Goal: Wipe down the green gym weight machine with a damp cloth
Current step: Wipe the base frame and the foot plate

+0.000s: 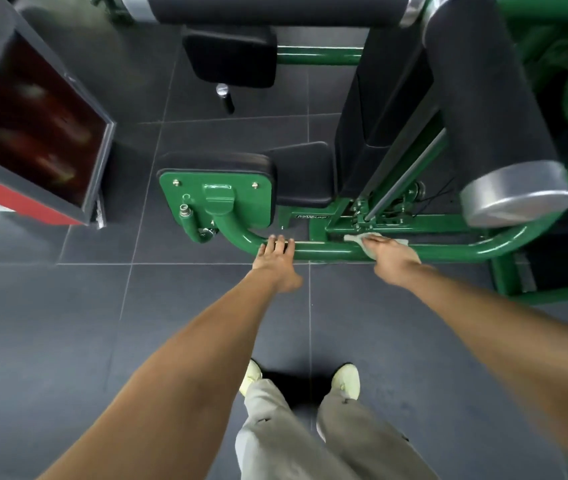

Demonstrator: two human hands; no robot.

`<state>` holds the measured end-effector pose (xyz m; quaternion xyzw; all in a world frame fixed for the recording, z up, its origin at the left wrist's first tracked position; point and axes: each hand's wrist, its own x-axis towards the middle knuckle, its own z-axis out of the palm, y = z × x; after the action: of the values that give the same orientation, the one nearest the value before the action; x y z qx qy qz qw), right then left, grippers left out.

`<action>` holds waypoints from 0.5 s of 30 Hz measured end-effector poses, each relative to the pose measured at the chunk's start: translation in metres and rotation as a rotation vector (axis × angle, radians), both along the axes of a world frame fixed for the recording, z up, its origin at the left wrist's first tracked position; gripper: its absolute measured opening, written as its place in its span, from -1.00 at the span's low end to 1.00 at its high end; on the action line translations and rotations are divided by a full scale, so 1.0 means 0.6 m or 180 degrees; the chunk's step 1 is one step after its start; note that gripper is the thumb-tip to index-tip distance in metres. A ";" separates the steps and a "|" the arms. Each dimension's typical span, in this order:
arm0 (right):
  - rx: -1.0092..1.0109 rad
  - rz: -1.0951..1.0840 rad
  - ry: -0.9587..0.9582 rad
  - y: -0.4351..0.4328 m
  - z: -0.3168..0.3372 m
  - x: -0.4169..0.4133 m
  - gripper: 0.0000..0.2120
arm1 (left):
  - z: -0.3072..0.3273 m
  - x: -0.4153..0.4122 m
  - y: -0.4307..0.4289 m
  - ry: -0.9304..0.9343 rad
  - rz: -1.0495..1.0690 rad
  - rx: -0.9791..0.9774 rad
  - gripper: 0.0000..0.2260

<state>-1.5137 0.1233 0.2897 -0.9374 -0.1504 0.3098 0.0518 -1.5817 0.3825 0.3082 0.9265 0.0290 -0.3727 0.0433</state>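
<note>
Cloth (372,241) under right hand (391,254) on green tube's (327,251) top edge.

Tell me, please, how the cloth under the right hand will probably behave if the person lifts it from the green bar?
The cloth is probably floppy: it lies crumpled and flattened beneath the right hand on the green bar. It looks thin and small, so likely light. Being damp, it may cling slightly to the glossy paint.
</note>
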 end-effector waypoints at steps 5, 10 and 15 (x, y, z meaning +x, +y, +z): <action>-0.0133 0.0050 -0.0167 0.071 0.024 -0.012 -0.35 | -0.023 -0.013 0.001 -0.0177 -0.0036 0.0053 -0.09; 0.0483 0.0406 -0.0280 0.205 0.003 -0.041 -0.32 | -0.053 -0.025 0.002 -0.0371 -0.0069 0.0118 -0.05; 0.0741 0.0312 -0.0413 0.194 -0.021 -0.065 -0.23 | -0.062 -0.030 0.003 -0.0464 -0.0155 0.0172 -0.06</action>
<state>-1.5530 0.2399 0.2774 -0.9346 -0.2340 0.2311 0.1352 -1.5998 0.3844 0.2707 0.9524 0.0133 -0.3042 0.0113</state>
